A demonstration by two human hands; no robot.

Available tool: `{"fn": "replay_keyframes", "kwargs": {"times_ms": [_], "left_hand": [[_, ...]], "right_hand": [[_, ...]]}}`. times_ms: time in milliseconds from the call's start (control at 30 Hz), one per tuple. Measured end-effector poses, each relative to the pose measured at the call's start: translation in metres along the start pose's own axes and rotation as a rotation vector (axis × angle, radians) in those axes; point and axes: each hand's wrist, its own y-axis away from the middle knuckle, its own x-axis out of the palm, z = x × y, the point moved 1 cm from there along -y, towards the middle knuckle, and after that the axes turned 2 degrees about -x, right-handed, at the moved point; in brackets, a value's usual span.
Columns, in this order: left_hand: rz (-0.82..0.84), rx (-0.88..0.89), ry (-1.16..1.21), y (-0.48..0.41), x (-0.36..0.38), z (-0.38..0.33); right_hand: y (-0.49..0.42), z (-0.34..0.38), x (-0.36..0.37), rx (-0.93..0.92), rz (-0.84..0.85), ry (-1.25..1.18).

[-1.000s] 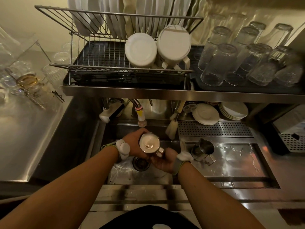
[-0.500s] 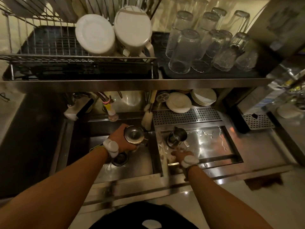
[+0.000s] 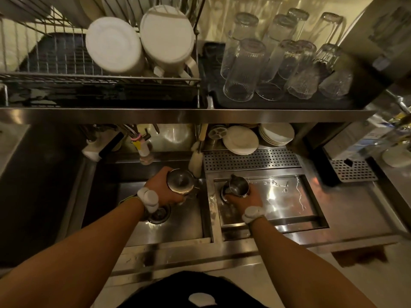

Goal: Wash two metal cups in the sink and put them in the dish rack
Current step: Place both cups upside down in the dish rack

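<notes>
My left hand [image 3: 163,188] grips a round metal cup [image 3: 180,181] over the sink basin [image 3: 178,227], just below the tap spout [image 3: 144,152]. The cup's open mouth faces up toward me. To the right, my right hand [image 3: 243,200] closes around the base of a second metal cup [image 3: 236,185], a small spouted pitcher. It stands upright at the left end of the shallow steel tray [image 3: 289,196]. The wire dish rack [image 3: 100,76] sits on the shelf above, holding white mugs and plates.
Upturned glasses [image 3: 278,61] fill a dark tray right of the rack. Stacked white plates [image 3: 258,138] and a perforated drain plate [image 3: 251,160] lie behind the steel tray. A brush [image 3: 196,161] leans at the sink's back edge. The drain [image 3: 159,213] shows under my left wrist.
My right hand left the cup held over the sink, moved right and took hold of the pitcher. The left hand kept its cup. The view shifted right.
</notes>
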Motion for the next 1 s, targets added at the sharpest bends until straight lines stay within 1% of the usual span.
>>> {"fn": "replay_keyframes", "kwargs": {"times_ms": [167,333,467,600,800,900,1000], "left_hand": [[0.004,0.005,0.011,0.000,-0.001,-0.003],[0.003,0.018,0.031,0.004,-0.001,-0.010],[-0.010,0.014,0.054,0.010,-0.005,-0.009],[-0.030,-0.012,0.041,0.017,-0.012,0.000],[-0.041,-0.024,0.016,0.029,-0.029,0.014],[-0.053,-0.023,0.036,0.036,-0.041,0.025],[-0.049,-0.041,0.058,0.046,-0.052,0.036]], "right_hand": [[0.002,0.008,-0.009,-0.062,-0.033,-0.135],[0.001,0.027,-0.012,-0.116,0.089,-0.165],[0.007,0.039,-0.006,-0.080,0.177,-0.184],[0.016,0.048,0.004,-0.021,0.183,-0.250],[0.031,0.062,0.015,-0.036,0.241,-0.328],[0.037,0.071,0.025,-0.041,0.301,-0.278],[0.042,0.086,0.040,-0.120,0.360,-0.079]]}}
